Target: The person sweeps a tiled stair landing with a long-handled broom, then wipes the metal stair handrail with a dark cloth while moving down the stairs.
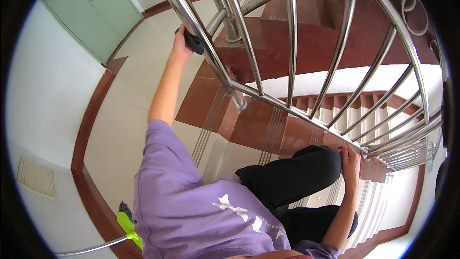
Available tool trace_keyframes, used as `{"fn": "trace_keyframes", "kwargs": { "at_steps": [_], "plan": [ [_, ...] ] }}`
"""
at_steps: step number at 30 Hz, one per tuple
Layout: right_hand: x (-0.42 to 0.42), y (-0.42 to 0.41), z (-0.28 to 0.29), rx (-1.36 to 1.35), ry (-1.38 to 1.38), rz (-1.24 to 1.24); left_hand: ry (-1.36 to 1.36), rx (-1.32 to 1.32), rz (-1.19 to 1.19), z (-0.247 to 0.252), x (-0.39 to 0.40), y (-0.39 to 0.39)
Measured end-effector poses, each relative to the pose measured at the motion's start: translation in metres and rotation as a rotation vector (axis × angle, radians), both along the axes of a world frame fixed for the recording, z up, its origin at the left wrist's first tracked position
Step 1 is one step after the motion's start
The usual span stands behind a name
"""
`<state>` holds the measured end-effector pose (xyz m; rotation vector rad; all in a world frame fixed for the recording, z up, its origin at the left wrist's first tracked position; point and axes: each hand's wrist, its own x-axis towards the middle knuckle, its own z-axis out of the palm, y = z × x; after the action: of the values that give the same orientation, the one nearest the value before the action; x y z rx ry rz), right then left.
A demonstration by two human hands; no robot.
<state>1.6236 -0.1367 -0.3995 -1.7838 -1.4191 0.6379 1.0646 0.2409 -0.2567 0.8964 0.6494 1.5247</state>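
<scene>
My left hand is stretched out to the upper left and grips a black cloth. The cloth presses against a slanted stainless steel tube of the stair railing. Beside my bent knee in black trousers, my right hand has its fingers curled, close to the railing's lower rail. Whether those fingers touch the rail or hold anything is hidden. Polished upright bars of the railing rise in front of me.
Tiled stairs with grooved strips lie below me, and another flight shows beyond the railing. A lime-green mop or broom head with a metal handle is at lower left. Pale green doors stand at upper left.
</scene>
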Motion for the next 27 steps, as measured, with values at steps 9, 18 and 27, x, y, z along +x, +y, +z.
{"fn": "trace_keyframes", "kwargs": {
  "at_steps": [9, 18, 27],
  "plan": [
    [0.006, 0.007, -0.042, -0.057, 0.121, -0.106, 0.769, 0.089, 0.005, 0.043, 0.046, 0.047],
    [0.026, -0.002, -0.093, -0.129, 0.172, -0.190, 0.646, 0.317, -0.413, 0.018, 0.027, 0.060],
    [0.025, 0.014, -0.104, -0.128, 0.195, -0.163, 1.443, 0.621, -0.293, 0.041, 0.012, 0.061]
  ]
}}
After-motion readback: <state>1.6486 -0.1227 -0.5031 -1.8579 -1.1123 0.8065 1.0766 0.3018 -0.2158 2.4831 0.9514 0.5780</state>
